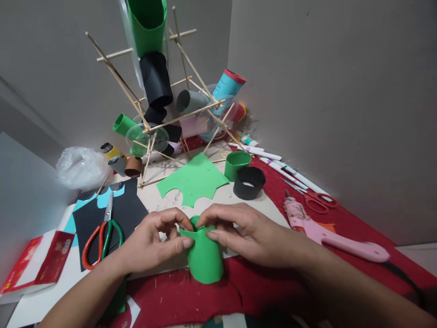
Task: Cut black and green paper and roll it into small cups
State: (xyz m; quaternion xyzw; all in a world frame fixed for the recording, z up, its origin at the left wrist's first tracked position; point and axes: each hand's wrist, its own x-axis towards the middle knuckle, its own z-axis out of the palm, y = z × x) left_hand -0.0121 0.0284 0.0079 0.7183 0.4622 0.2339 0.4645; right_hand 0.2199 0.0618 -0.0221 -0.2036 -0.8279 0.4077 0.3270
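Observation:
A green paper tube (205, 260) stands upright near the front of the table, on red cloth. My left hand (160, 239) pinches its upper rim from the left, thumb outside and fingertips inside. From the right, my right hand (247, 232) grips the same rim, its thumb on the outer wall and its fingers reaching into the opening. Just beyond lies a green paper sheet (194, 175) with curved cut-outs along its near edge. Behind my right hand sit a short green ring (236, 165) and a black ring (249, 184).
A stick frame (184, 116) bearing paper tubes rises at the back. Scissors with red and green handles (104, 237) lie on black paper (83, 218) at left. At right are a pink glue gun (341, 239), small red scissors (319, 200) and several white pens (283, 168).

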